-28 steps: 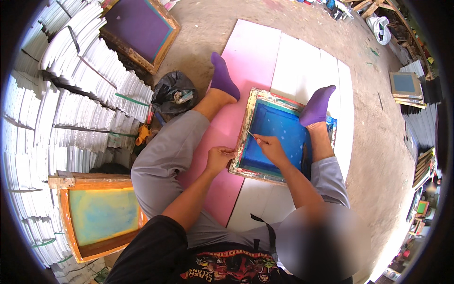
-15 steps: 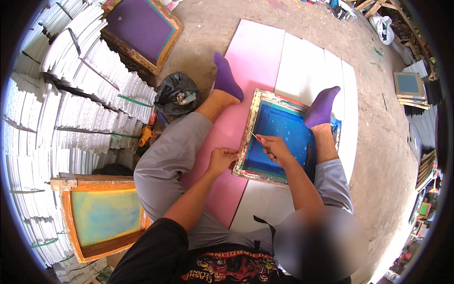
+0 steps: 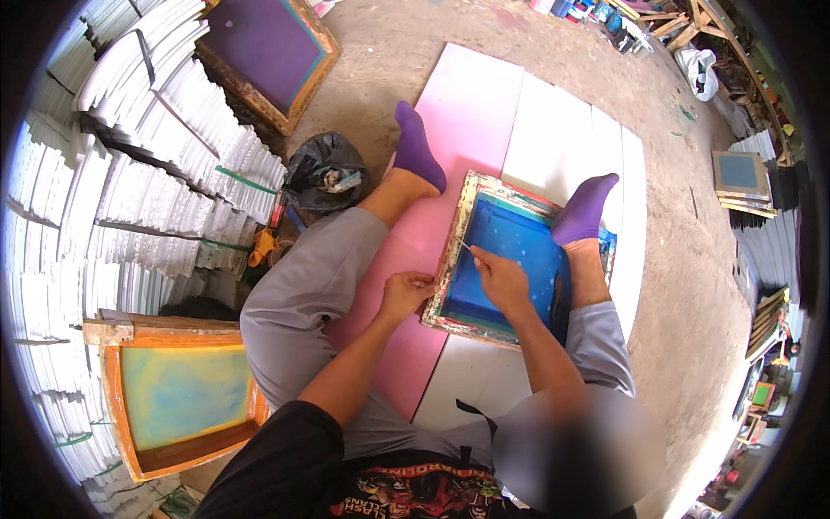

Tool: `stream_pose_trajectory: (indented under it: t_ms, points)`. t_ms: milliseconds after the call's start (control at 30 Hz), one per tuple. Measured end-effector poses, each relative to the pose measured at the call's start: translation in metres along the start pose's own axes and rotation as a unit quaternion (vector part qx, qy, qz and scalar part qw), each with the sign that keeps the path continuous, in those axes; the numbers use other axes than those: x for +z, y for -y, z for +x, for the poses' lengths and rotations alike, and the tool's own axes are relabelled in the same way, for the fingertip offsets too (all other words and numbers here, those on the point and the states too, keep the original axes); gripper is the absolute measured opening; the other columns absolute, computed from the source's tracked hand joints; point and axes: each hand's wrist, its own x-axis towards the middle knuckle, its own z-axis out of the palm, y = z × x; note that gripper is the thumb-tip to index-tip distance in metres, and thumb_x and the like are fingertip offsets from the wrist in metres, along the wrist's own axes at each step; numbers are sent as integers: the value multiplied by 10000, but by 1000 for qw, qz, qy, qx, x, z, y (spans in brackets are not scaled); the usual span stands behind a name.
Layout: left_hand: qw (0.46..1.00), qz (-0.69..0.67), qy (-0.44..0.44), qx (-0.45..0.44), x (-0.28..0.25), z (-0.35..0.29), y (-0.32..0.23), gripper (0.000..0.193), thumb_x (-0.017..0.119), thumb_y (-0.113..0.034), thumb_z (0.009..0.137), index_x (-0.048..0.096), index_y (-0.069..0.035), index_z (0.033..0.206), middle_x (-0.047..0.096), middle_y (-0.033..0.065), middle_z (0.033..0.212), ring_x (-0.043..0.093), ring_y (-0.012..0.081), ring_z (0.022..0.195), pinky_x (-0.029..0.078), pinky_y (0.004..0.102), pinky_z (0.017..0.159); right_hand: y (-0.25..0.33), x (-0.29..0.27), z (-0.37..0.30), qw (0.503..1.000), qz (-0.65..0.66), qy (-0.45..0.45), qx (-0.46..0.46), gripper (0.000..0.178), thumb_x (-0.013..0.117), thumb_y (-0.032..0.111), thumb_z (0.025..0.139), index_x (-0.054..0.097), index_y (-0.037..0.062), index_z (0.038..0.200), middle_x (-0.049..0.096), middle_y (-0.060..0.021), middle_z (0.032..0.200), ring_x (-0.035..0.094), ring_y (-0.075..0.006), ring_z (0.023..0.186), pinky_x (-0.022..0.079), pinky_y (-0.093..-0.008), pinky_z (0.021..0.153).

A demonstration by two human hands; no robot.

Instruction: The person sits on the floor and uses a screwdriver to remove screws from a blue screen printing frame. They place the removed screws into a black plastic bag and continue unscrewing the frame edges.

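A screen printing frame [image 3: 443, 278] with worn, paint-spattered wooden sides and blue mesh [image 3: 519, 238] lies between my legs. My left hand [image 3: 406, 296] is closed, its fingertips pinching the frame's left side near the lower corner. Over the mesh, my right hand [image 3: 503, 278] is closed round a slim tool [image 3: 465, 246] with a thin metal shaft; its tip points at the frame's left side. Most of the tool is hidden in my fingers. A dark, long object [image 3: 560, 294] lies inside the frame by its right side. My right foot [image 3: 585, 210] rests over the frame's upper right part.
Pink and white boards [image 3: 471, 95] lie under the frame. Tall bundles of white sheets [image 3: 147, 190] line the left. An orange-framed screen [image 3: 186, 394], a purple screen [image 3: 264, 52] and a black plastic bag [image 3: 327, 164] stand nearby. More small frames [image 3: 742, 177] are stacked at right.
My right hand has turned so its back faces up, and less of the tool shows. The left hand keeps its place at the frame's edge. The whole view has shifted slightly.
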Motion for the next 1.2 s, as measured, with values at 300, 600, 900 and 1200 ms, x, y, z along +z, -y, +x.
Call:
stream_pose_trajectory:
  t_ms: [300, 600, 900, 1200]
  points:
    - [999, 43, 22, -5, 3, -6, -16, 259, 816, -76, 885, 749, 85, 1076, 769, 123, 879, 697, 129, 679, 569, 284, 587, 24, -15, 3, 990, -130, 53, 3, 347, 550, 256, 1016, 666, 230, 1341, 737, -186, 981, 724, -391, 921, 567, -532, 792]
    - [995, 99, 12, 29, 10, -2, -8, 241, 813, -46, 881, 752, 94, 1068, 776, 125, 939, 710, 137, 780, 574, 276, 676, -12, 0, 20, 999, -7, 40, -13, 368, 540, 241, 1012, 678, 214, 1352, 736, -190, 1009, 728, -403, 923, 582, -494, 810]
    - [997, 73, 17, 25, 6, 0, -2, 270, 816, -43, 880, 738, 117, 1083, 777, 139, 976, 712, 134, 835, 572, 266, 739, -46, 24, 20, 975, 219, 45, -4, 329, 626, 216, 1022, 704, 151, 1334, 758, -201, 1111, 743, -356, 954, 569, -397, 846]
    - [998, 62, 14, 2, -4, -2, -4, 316, 836, -59, 865, 738, 120, 1106, 778, 145, 957, 715, 139, 808, 581, 267, 716, -36, 21, 18, 995, 0, 5, -96, 321, 641, 192, 1025, 708, 103, 1326, 787, -146, 1022, 694, -179, 782, 554, -370, 771]
